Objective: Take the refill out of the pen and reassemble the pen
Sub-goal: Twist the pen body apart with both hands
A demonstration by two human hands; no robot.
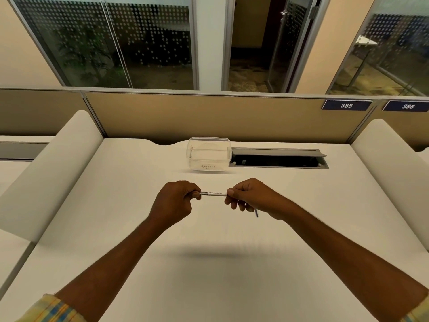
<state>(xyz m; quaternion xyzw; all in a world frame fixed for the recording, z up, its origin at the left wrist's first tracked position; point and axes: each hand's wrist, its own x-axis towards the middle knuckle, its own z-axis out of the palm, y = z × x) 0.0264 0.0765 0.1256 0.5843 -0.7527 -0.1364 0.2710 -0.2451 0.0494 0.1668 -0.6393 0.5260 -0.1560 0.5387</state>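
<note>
White cubicle desk (111, 228) fills the view, with a clear plastic container (209, 156) (hand-lettered "RECYCLE") near its back edge, just beside an open cable hatch (278, 151). Above the desk a white pen (214, 194) lies level between both hands. The left hand (176, 201) pinches its left end and the right hand (251, 196) pinches its right end. A thin dark refill (256, 213) pokes out below the right hand's curled fingers.
</note>
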